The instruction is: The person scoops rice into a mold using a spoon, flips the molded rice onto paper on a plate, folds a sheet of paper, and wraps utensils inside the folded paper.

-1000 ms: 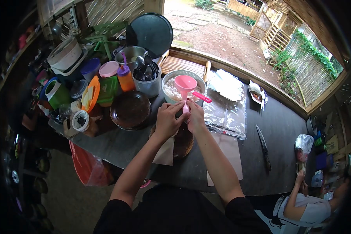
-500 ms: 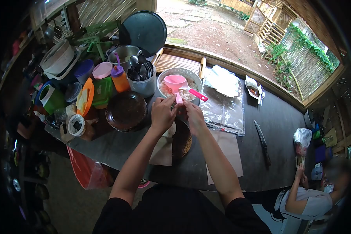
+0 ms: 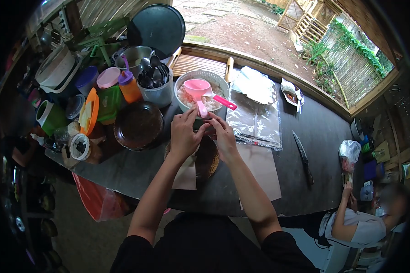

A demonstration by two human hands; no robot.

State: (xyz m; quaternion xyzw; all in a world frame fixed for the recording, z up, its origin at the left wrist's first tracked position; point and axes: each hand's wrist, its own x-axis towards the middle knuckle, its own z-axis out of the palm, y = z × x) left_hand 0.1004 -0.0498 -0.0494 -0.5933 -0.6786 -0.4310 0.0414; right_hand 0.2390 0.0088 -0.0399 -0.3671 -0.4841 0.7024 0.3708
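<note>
My left hand (image 3: pixel 185 133) and my right hand (image 3: pixel 224 138) are close together in front of a white strainer bowl (image 3: pixel 221 81), thumbs and fingers bent toward each other. What lies between the fingertips is too small and hidden to make out. A pink ladle (image 3: pixel 197 85) rests on the pale, pinkish food in the bowl, its handle end just beyond my fingers. Beside it lies a white-and-pink spoon (image 3: pixel 224 101). Below my hands is a round dark plate (image 3: pixel 208 160) with yellowish bits at its edge, partly covered by brown paper (image 3: pixel 185 178).
Left are a dark round pan (image 3: pixel 138 125), a tub of spoons (image 3: pixel 158 94) and an orange bottle (image 3: pixel 130 88). Right are plastic bags (image 3: pixel 255 122), brown paper sheets (image 3: pixel 259 170), a knife (image 3: pixel 304 157) and a small dish (image 3: pixel 292 94). Another person (image 3: pixel 351 223) handles a plastic bag at far right.
The view has shifted, so the table's things sit slightly left and higher. My hands have drawn back from the ladle's handle end, with the fingers now closer together.
</note>
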